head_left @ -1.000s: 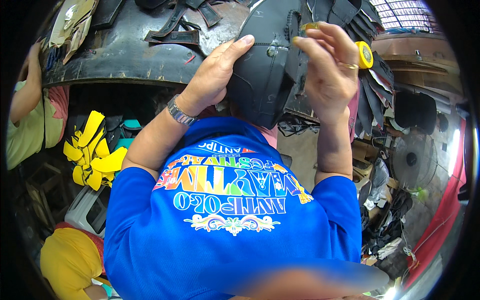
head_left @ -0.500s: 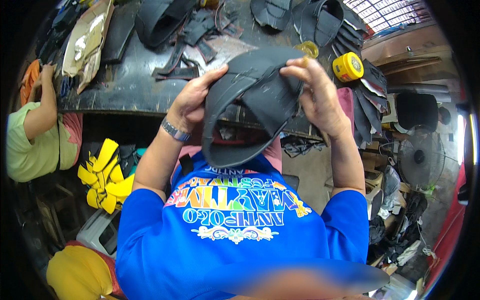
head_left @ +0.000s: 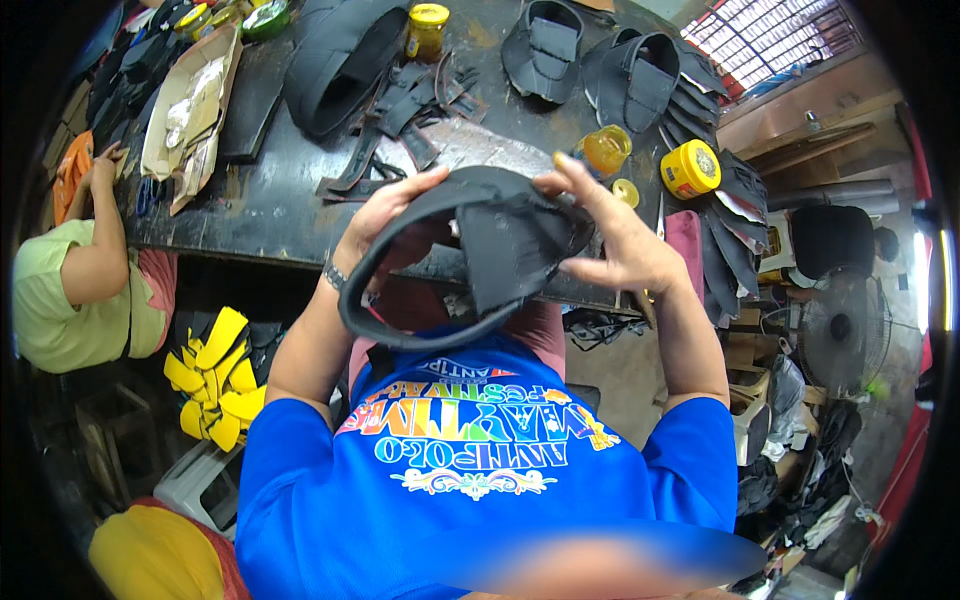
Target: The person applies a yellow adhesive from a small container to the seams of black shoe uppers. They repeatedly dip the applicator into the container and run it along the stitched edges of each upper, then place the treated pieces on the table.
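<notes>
Above my lap and in front of the table edge is a black piece (head_left: 505, 255) that looks like a sandal upper, a wide curved hoop with a broad band crossing it. My left hand (head_left: 385, 215), with a metal watch at the wrist, is closed on the hoop's upper left rim, some fingers hidden behind it. My right hand (head_left: 630, 245) has its thumb and fingers on either side of the narrow right end. Just beyond the right hand are an open jar of amber glue (head_left: 606, 150) and a small round lid (head_left: 625, 192).
Similar black uppers (head_left: 545, 50) stand along the far side of the dark table (head_left: 215, 215). Cut black strips (head_left: 405, 120), a yellow tub (head_left: 690, 168) and a cardboard tray (head_left: 190, 120) lie around. At the left, another person (head_left: 70, 270) reaches onto the table. Yellow pieces (head_left: 220, 380) are heaped below.
The black upper has moved left and slightly nearer and has turned, so its opening shows wider. My right hand has shifted down at its end, and the view now takes in more of the far table.
</notes>
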Motion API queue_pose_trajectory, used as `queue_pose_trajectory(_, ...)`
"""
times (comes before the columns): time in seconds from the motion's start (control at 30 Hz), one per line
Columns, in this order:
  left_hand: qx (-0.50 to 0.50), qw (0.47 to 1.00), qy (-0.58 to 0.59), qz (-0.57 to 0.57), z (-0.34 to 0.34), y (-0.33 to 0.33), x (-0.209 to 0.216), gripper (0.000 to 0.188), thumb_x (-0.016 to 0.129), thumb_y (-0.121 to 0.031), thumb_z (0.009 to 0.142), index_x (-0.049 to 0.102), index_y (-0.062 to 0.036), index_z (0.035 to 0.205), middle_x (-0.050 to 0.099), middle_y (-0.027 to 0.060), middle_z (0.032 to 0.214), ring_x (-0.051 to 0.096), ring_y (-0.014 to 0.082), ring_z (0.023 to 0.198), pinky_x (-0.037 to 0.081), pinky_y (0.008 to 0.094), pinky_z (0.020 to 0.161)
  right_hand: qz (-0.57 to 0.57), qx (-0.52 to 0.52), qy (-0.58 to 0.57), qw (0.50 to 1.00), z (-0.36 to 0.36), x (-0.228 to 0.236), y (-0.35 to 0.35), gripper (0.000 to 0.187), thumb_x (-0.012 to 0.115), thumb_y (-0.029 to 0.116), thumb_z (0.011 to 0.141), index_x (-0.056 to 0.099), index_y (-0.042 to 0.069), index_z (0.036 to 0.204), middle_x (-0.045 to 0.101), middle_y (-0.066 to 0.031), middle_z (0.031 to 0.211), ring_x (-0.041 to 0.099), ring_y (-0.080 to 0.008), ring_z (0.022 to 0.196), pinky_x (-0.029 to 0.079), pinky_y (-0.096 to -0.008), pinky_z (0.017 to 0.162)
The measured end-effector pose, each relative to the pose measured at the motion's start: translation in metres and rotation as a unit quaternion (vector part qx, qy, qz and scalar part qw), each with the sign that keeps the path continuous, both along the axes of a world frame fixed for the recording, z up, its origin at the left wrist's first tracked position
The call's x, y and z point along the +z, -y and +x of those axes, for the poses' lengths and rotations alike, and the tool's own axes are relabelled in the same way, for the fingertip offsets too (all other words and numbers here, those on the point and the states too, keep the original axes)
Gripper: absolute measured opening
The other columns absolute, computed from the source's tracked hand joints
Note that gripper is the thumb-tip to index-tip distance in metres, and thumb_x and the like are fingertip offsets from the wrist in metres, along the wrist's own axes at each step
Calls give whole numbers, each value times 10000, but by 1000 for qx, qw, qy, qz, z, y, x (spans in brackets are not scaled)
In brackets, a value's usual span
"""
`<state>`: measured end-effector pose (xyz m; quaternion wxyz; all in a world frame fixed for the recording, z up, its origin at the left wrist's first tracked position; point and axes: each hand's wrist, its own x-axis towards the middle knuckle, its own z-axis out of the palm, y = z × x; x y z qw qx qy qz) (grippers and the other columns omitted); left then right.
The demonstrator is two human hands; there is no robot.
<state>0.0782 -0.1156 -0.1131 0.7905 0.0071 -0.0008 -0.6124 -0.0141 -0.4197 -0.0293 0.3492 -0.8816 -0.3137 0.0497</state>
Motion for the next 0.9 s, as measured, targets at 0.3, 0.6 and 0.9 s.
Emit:
queue_pose_trajectory(0.3,48,999,22,1,14,7,-16,350,457,-255,1075,568,62,1173,589,76,936,566,47,641,506,138,447,61,0,174,983,-4,-23,-25,1041,671,-75,690,183,80,1596,557,-205,1423,481,-382,1375,326,-493,1162)
queue_pose_trajectory(0.6,22,996,-30,75,16,15,-21,376,461,-331,1069,646,-16,1156,611,56,732,583,108,560,537,196,469,-84,134,292,943,-18,14,-61,583,712,157,832,596,189,1403,671,-12,990,627,-232,1086,416,-491,1075)
queue_pose_trajectory(0.9,305,890,241,239,-18,21,-27,627,369,-555,1061,581,-18,1306,615,18,925,636,113,758,532,236,646,193,-138,186,954,83,73,-55,1031,731,-63,743,188,102,1603,654,-146,1066,648,-342,1030,471,-449,1006)
